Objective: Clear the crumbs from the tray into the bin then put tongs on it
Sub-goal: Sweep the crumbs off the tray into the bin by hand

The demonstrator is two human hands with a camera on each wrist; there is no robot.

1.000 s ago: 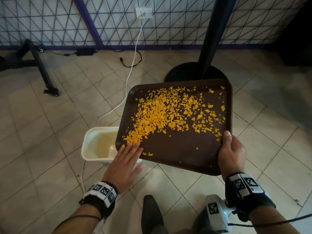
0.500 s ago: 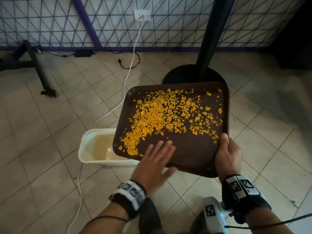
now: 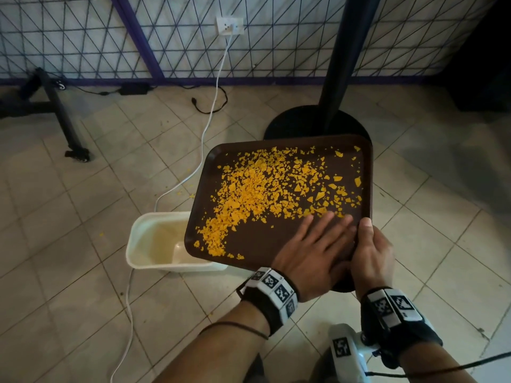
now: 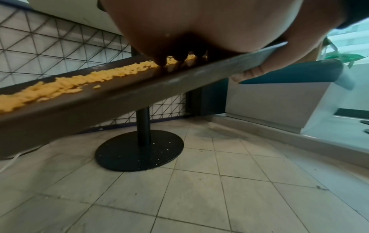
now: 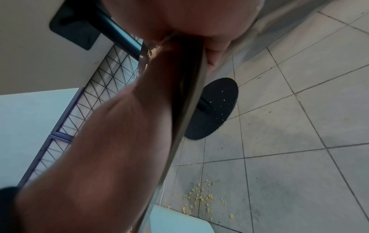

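A dark brown tray [image 3: 262,244] covered with yellow crumbs [image 3: 257,192] is held tilted, its lower left corner over a white bin [image 3: 154,239] on the floor. My right hand [image 3: 370,250] grips the tray's near right edge, thumb on top. My left hand [image 3: 312,252] lies flat on the tray's surface beside the right thumb, its straight fingers [image 3: 326,219] touching the nearest crumbs. In the left wrist view the tray [image 4: 139,88] slopes down to the left with the crumbs [image 4: 79,80] along it. The tray [image 5: 185,100] appears edge-on in the right wrist view. No tongs are in view.
A black pole on a round base [image 3: 318,123] stands just behind the tray. A white cable [image 3: 204,134] runs from a wall socket past the bin. Spilled crumbs [image 5: 201,197] lie on the tiled floor beside the bin. A black stand leg [image 3: 63,114] is at far left.
My left hand has slid from the tray's near left corner across to its near right side, next to my right hand. The tray has barely moved.
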